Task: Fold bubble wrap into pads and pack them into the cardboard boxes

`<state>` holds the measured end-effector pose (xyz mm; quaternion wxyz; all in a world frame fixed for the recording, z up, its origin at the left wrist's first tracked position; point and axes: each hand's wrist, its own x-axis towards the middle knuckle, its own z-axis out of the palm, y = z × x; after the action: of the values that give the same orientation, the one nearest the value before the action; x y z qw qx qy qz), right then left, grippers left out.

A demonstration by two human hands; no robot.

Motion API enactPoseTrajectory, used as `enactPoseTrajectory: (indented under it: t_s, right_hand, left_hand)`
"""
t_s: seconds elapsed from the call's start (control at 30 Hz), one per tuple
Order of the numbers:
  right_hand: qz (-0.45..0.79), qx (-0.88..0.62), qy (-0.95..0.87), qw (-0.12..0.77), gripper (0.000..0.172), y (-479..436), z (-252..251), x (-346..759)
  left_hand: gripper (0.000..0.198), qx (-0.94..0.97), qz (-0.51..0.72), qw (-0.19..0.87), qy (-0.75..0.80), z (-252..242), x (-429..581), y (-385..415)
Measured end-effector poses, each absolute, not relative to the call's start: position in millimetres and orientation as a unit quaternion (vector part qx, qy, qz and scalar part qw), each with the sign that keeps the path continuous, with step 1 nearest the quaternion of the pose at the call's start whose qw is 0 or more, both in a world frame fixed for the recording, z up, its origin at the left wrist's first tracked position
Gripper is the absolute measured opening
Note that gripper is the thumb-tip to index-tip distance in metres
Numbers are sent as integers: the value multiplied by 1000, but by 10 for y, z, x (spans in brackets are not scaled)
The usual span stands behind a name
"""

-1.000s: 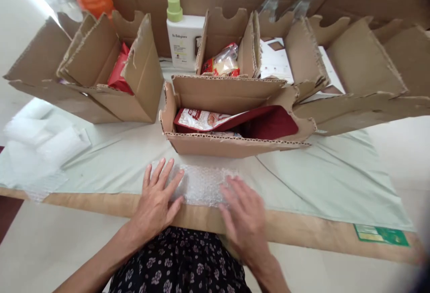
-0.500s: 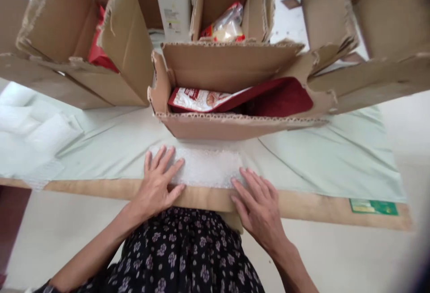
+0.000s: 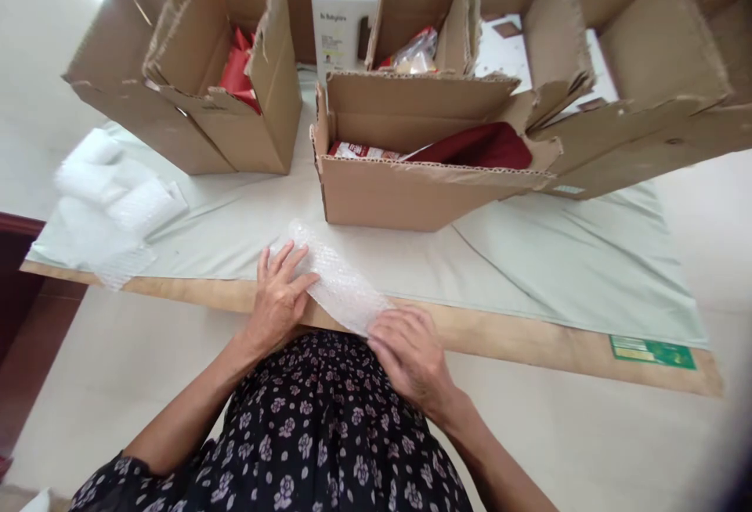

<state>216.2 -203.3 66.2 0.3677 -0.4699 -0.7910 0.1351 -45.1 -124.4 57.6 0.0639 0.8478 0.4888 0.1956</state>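
A flat strip of clear bubble wrap [image 3: 346, 285] lies slantwise across the table's front edge, its near right end reaching past the wood. My left hand [image 3: 282, 289] rests on its left side with fingers spread apart. At the lower right end, my right hand [image 3: 411, 351] is closed on the strip, fingers together over the top and the thumb at the near side. Just beyond the strip stands a cut-down cardboard box [image 3: 381, 191] with a dark red package [image 3: 482, 148] in it.
More bubble wrap [image 3: 117, 191] is heaped at the table's left. Behind stand several open cardboard boxes, one holding a red packet [image 3: 240, 70], and a white bottle [image 3: 341, 23] with a green cap. A green card [image 3: 652, 351] lies at the front right edge on the wood.
The bubble wrap has turned from lying along the table edge to a slant, its right end drawn toward me. My right hand has moved left and closed on that end. The view has shifted.
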Motion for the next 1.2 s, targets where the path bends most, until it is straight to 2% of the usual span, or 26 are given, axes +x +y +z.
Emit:
enactPoseTrajectory:
  t_s: [0.1, 0.23, 0.37, 0.43, 0.5, 0.57, 0.6, 0.63, 0.7, 0.73, 0.87, 1.07, 1.2]
  right_hand:
    - [116, -458, -806, 356, 19, -2045, 594, 1973]
    - [128, -432, -822, 347, 16, -1906, 608, 1667]
    - [144, -410, -852, 290, 15, -1735, 715, 1346]
    - [155, -399, -864, 265, 18, -1667, 768, 1263]
    - [191, -383, -861, 274, 19, -1623, 818, 1258]
    - [242, -375, -843, 300, 16, -1604, 852, 1320]
    - [264, -381, -830, 310, 22, -1601, 855, 1364]
    - [281, -394, -816, 316, 36, -1600, 845, 1407]
    - [294, -432, -792, 315, 59, -1597, 784, 1467]
    - [292, -457, -778, 317, 60, -1591, 735, 1474]
    - [251, -513, -746, 342, 48, -1527, 535, 1371]
    - [63, -510, -765, 387, 45, -1531, 575, 1365]
    - [37, -441, -839, 316, 30, -1583, 617, 1366]
  left_hand:
    - [37, 852, 221, 41, 473, 482, -545, -941]
    - [44, 861, 197, 67, 463, 525, -707, -710]
    - [67, 867, 179, 146, 441, 732, -852, -1070]
    - [72, 869, 188, 197, 412, 803, -861, -1360]
    - [59, 852, 235, 218, 414, 804, -832, -1587]
    - [32, 807, 307, 219, 454, 751, -795, -1700]
    - [21, 778, 338, 223, 481, 718, -782, -1717]
    - [15, 749, 358, 232, 506, 689, -775, -1715]
    - [14, 707, 369, 255, 546, 652, -775, -1683]
    - [17, 695, 369, 257, 561, 643, -778, -1665]
    - [29, 695, 353, 177, 601, 615, -765, -1622]
    - [50, 712, 324, 77, 618, 490, -723, -1607]
    - [53, 720, 310, 65, 617, 461, -749, -1587]
